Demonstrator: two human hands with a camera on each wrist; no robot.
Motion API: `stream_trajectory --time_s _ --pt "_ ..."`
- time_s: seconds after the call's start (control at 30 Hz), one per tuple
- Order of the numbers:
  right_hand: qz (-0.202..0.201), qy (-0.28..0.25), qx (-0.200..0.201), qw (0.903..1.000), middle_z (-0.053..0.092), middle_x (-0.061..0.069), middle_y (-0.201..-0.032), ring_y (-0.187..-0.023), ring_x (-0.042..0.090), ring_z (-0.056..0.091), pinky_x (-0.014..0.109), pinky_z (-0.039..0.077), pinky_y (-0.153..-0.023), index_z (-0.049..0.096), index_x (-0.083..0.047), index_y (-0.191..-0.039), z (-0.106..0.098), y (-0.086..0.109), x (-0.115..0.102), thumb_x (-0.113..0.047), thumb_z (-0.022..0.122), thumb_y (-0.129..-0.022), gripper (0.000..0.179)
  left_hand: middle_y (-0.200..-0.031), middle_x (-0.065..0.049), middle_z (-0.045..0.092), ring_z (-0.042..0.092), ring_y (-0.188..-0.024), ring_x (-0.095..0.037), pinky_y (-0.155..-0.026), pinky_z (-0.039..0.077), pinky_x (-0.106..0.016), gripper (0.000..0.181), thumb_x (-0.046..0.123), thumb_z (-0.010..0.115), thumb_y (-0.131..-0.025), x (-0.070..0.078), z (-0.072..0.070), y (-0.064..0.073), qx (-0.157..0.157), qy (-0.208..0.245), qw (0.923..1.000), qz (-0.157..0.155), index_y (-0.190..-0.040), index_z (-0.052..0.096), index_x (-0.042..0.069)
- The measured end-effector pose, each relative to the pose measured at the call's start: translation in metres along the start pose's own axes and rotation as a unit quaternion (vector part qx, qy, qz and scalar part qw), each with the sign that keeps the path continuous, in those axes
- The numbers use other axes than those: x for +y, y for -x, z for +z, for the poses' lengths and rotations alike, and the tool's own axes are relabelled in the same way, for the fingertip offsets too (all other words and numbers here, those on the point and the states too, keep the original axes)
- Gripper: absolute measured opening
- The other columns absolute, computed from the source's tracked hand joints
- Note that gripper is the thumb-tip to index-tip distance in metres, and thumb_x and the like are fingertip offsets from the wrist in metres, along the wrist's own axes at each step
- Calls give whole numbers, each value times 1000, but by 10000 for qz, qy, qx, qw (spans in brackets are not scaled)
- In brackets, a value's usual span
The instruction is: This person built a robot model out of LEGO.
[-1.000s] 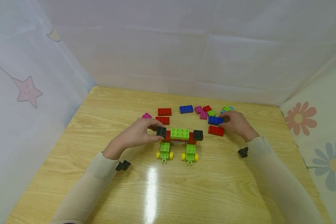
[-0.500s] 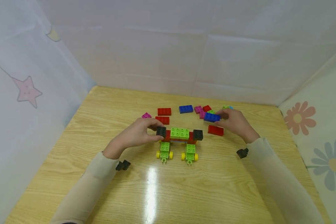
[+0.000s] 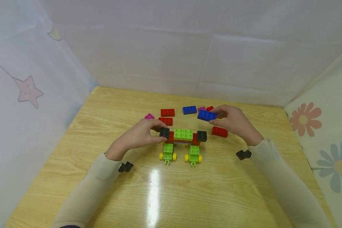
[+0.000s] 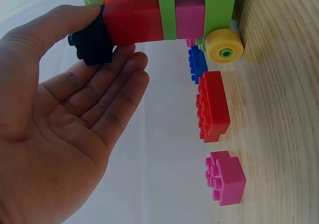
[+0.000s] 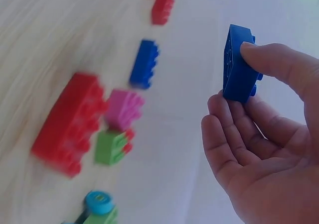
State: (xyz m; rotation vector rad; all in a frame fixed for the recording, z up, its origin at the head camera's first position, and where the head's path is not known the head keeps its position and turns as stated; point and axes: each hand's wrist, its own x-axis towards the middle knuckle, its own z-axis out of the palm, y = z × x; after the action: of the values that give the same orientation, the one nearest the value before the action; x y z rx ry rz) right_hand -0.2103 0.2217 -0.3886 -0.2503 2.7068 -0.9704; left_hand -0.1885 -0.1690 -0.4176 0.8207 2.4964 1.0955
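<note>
On the table stands a wheeled brick model [image 3: 183,134] with lime, red and black bricks and yellow wheels. My left hand [image 3: 139,136] pinches the black brick [image 3: 164,133] at its left end between thumb and fingers. In the left wrist view that black brick [image 4: 94,42] joins red bricks [image 4: 133,17], with the thumb on one side and fingertips on the other. My right hand [image 3: 233,122] holds a blue eight-stud brick [image 3: 206,115] behind the model's right half. In the right wrist view the thumb presses one face of the blue brick [image 5: 239,69], fingers against its other side.
Behind the model lie red bricks [image 3: 167,112], a second blue brick [image 3: 189,110] and a pink brick [image 3: 149,116]. A red brick [image 3: 219,131] lies to the right. The right wrist view also has a lime brick [image 5: 110,147] and a light-blue wheel [image 5: 98,202].
My right hand has lifted the blue brick from beside the red one and carried it leftward toward the model. My left hand keeps its grip on the black brick.
</note>
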Motion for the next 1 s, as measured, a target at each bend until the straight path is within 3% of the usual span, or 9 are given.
stream_trajectory --time_s 0.17,0.47,1.0 --pt "-156 -152 18 9998 75 9 -140 -127 31 71 61 56 -112 72 -17 -146 2 8 -25 -41 84 -101 52 -122 -5 80 75 -114 -32 -99 64 -57 37 20 87 -98 1 -1 0 17 7 10000 -6 -132 78 9" --pt "-582 -188 -171 9980 74 5 -138 -128 33 71 60 58 -113 76 -19 -141 15 21 -57 -34 87 -100 45 -125 -6 80 75 -115 -25 -102 65 -56 40 21 87 -98 0 0 -1 69 -90 9999 74 -134 77 8" --pt "-1175 -278 -342 9921 78 3 -130 -119 27 73 57 60 -108 77 -15 -134 41 23 -62 -25 89 -98 39 -131 -5 79 74 -119 -25 -107 62 -57 42 23 88 -98 3 3 -1 182 -132 9996 177 -136 76 10"
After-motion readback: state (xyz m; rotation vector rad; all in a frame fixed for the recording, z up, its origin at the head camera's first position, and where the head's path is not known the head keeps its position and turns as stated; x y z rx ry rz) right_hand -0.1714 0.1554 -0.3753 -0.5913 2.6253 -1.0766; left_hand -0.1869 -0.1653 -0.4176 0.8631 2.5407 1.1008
